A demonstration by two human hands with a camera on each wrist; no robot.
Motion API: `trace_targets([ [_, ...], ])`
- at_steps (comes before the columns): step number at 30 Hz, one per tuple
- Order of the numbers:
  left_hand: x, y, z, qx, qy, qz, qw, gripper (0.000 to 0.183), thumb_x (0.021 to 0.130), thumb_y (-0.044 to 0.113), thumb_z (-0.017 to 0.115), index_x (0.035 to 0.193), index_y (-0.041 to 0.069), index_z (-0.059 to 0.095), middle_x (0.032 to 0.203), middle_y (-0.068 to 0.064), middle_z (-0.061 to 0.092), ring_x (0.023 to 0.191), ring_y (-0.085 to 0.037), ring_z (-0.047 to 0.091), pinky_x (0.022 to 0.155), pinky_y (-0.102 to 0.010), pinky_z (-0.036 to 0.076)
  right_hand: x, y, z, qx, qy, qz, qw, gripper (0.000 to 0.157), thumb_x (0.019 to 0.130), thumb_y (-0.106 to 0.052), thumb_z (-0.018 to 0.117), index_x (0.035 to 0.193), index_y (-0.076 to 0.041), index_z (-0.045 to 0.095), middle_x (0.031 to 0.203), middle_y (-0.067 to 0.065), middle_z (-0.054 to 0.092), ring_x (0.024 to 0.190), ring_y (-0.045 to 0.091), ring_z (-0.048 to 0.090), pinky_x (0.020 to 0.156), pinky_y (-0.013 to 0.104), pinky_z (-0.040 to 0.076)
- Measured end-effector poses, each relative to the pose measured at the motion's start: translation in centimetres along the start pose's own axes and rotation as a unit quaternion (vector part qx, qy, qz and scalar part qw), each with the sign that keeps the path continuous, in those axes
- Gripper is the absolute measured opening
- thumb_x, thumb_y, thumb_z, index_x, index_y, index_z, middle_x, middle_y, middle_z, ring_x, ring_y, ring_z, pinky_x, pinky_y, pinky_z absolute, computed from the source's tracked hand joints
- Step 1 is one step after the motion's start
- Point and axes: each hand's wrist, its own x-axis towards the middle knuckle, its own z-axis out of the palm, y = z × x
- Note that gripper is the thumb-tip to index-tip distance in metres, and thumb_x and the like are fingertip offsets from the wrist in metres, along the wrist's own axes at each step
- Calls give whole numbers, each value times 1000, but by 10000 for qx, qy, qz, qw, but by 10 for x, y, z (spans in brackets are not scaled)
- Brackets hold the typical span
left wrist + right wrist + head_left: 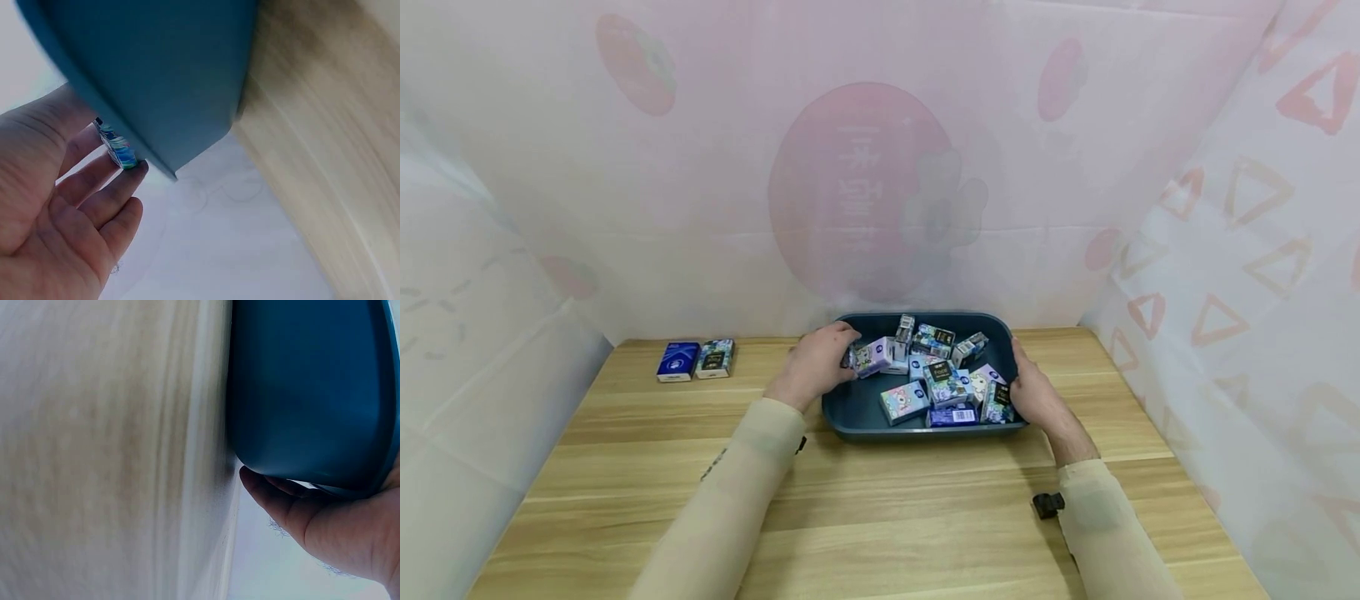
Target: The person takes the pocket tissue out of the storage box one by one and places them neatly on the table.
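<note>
A dark teal tray [850, 408] on the table holds several small pocket tissue packs, among them a black-labelled floral pack [945, 382], a pink-and-blue cartoon pack [904, 402] and a lilac pack [874, 357]. My left hand [818, 360] is over the tray's left end, pinching a blue floral tissue pack [119, 147] at the rim; most of that pack is hidden by the fingers and the tray wall. At the opposite end, my right hand [1034, 390] grips the tray, its fingers along the outer wall [306, 394] below the rim.
On the wooden table [880, 517], left of the tray, a dark blue tissue pack [678, 362] and a floral pack [715, 358] lie side by side. A pale printed cloth [715, 208] hangs behind the table, with more cloth at both sides.
</note>
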Motion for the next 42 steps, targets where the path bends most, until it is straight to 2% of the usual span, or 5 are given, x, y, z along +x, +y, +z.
trace_targets([
  [5, -5, -6, -10, -131, 86, 50, 9999, 73, 103, 27, 95, 165, 5, 65, 174, -20, 62, 157, -43, 66, 130, -61, 57, 0, 2, 0, 62, 48, -94, 9999, 87, 109, 8, 33, 187, -2, -3, 193, 34, 8, 181, 57, 10, 148, 72, 7],
  [12, -12, -19, -23, -310, 288, 26, 9991, 76, 103, 27, 95, 167, 3, 63, 176, -22, 59, 159, -44, 63, 132, -62, 55, 0, -3, 0, -152, 1, 70, 9999, 85, 110, 12, 36, 186, 3, -2, 193, 36, 10, 181, 57, 13, 149, 71, 11],
  [22, -22, -38, -40, -862, 452, -39, 9952, 74, 103, 21, 94, 167, 2, 62, 175, -22, 60, 160, -46, 61, 133, -64, 53, 0, -4, -1, -151, -34, 101, 9998, 86, 110, 12, 35, 186, 2, -4, 192, 36, 10, 180, 58, 12, 148, 72, 12],
  [37, -24, -84, -33, -893, 208, -274, 9954, 76, 104, 22, 93, 169, 0, 59, 175, -27, 58, 162, -52, 57, 135, -69, 49, 1, -2, 2, -73, -13, 71, 9999, 84, 111, 10, 32, 187, 0, -3, 193, 34, 9, 181, 57, 11, 148, 71, 10],
  [42, -15, -117, -15, -906, 173, -219, 9955, 75, 102, 32, 96, 165, 5, 65, 172, -25, 62, 159, -51, 59, 132, -69, 52, 5, 11, 1, 35, 47, -86, 9999, 86, 109, 8, 33, 188, -2, -2, 193, 34, 10, 181, 57, 11, 149, 70, 9],
])
